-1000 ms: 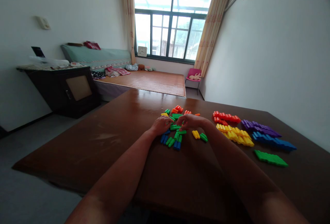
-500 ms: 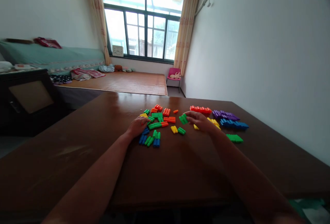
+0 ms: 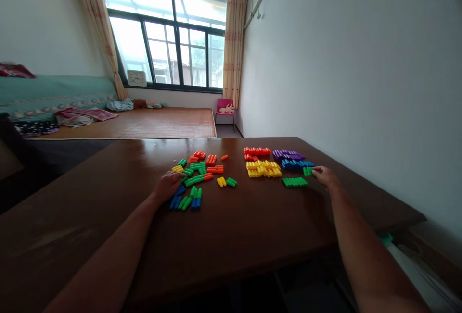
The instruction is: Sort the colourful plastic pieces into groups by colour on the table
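Note:
My right hand (image 3: 325, 177) pinches a green piece (image 3: 308, 171) at the right, just beyond a flat row of green pieces (image 3: 295, 182) and beside the blue row (image 3: 298, 164). My left hand (image 3: 168, 185) rests at the left edge of a loose group of pieces, by yellow ones (image 3: 177, 169) and blue ones (image 3: 175, 202); its fingertips are partly hidden among them, and whether they grip anything is unclear. Yellow rows (image 3: 263, 169), red rows (image 3: 257, 151) and purple rows (image 3: 288, 155) lie beyond the green row.
The brown table (image 3: 231, 236) carries mixed pieces in the middle, among them orange (image 3: 215, 169), yellow (image 3: 221, 182) and green (image 3: 231, 182) ones. A wall runs along the right. Behind stand a bed (image 3: 162, 120) and a pink chair (image 3: 225, 106).
My right hand has carried the green piece rightward, from beside the loose group to past the yellow rows. The view has turned to the right. My left hand stays by the same pieces.

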Tool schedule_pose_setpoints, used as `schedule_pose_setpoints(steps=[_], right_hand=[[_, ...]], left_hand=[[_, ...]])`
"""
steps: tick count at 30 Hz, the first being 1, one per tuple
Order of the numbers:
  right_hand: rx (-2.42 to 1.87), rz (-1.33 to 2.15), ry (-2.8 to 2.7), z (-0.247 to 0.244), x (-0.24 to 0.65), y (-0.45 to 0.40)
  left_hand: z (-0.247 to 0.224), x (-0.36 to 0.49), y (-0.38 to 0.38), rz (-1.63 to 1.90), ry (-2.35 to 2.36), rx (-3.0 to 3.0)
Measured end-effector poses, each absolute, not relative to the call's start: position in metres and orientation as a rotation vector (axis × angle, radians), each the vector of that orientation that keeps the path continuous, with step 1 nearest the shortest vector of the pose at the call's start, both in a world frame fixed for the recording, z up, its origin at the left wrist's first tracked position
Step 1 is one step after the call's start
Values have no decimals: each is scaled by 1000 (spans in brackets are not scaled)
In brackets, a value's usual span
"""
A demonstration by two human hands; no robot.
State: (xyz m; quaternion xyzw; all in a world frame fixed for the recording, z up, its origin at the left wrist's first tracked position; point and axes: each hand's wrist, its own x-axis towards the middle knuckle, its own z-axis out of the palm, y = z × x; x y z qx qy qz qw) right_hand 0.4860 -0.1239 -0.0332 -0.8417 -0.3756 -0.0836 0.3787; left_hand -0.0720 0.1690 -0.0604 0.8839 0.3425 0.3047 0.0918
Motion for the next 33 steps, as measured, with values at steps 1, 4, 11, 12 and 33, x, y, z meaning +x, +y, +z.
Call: schedule_pose_setpoints(steps=[1, 4, 11, 12, 33], right_hand=[[-2189, -188, -947, -36, 490, -128], [-2234, -61, -932, -47, 500, -136], [-2359, -125, -863, -73, 513, -131], [-2361, -128, -881, -75, 513, -131], [-1371, 37, -2179, -20, 180, 33]], left_hand=[[-60, -72, 169, 900, 1020, 2627], [-61, -74, 172, 904, 1031, 2628], [-63, -75, 174, 908, 1030, 2663], [-63, -75, 174, 906, 1025, 2670], [-62, -76, 161, 853, 1247, 2666]])
